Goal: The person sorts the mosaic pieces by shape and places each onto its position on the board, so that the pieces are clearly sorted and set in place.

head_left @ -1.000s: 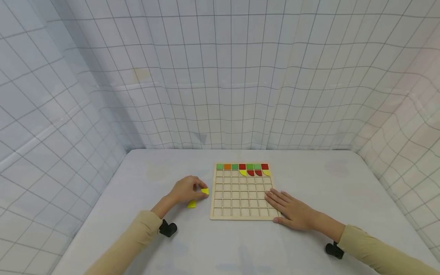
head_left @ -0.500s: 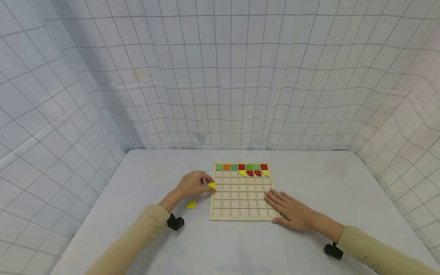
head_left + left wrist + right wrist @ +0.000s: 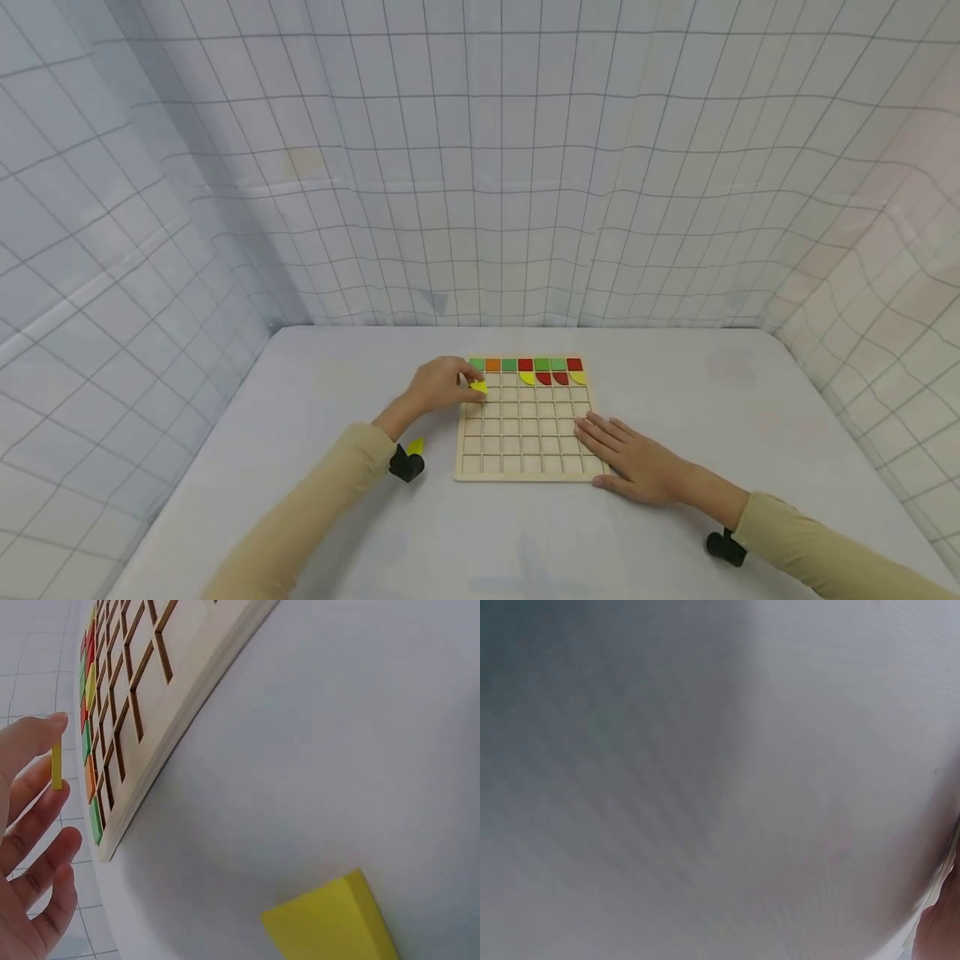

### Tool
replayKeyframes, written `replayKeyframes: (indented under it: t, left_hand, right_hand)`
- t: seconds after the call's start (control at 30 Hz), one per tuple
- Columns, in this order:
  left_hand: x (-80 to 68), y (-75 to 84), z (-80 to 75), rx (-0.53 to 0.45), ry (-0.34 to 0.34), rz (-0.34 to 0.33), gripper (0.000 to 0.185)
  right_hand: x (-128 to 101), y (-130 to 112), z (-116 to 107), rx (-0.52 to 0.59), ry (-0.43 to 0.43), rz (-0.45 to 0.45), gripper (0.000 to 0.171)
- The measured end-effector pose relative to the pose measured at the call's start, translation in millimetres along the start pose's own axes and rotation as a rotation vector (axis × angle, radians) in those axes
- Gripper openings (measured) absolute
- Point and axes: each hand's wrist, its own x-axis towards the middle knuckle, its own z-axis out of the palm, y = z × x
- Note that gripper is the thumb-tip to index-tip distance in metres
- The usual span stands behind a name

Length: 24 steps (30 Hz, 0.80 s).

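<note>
Pinching a yellow piece point(image 3: 478, 387), left hand point(image 3: 438, 387); right hand point(image 3: 633, 462) flat on board point(image 3: 525, 475), wrist view blurred.

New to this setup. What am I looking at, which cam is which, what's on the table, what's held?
No machine here: a person works with bare hands. One camera sits on the head, one on each wrist.

Head view: a wooden grid board lies on a white table, with coloured tiles in its far rows. The left hand pinches a yellow piece over the board's far left corner. The right hand rests flat on the near right corner. A second yellow piece lies on the table.

The left wrist view shows both yellow pieces. The right wrist view is mostly blur.
</note>
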Motion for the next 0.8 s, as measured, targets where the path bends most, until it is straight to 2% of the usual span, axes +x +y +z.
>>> replayKeyframes:
  t: [0.13, 0.5, 0.8]
  left_hand:
    - [7.2, 3.0, 4.1, 0.008, 0.008, -0.021, 0.029]
    - [27.3, 11.3, 14.1, -0.012, 0.068, -0.022, 0.031]
    - [37.8, 16.3, 23.2, 0.013, 0.07, -0.014, 0.029]
  right_hand:
    - [-0.1, -0.2, 1.1, -0.005, 0.014, -0.008, 0.071]
    - [-1.0, 0.1, 0.7, -0.04, 0.031, -0.022, 0.07]
    - [-0.2, 0.3, 0.4, -0.025, 0.037, -0.027, 0.07]
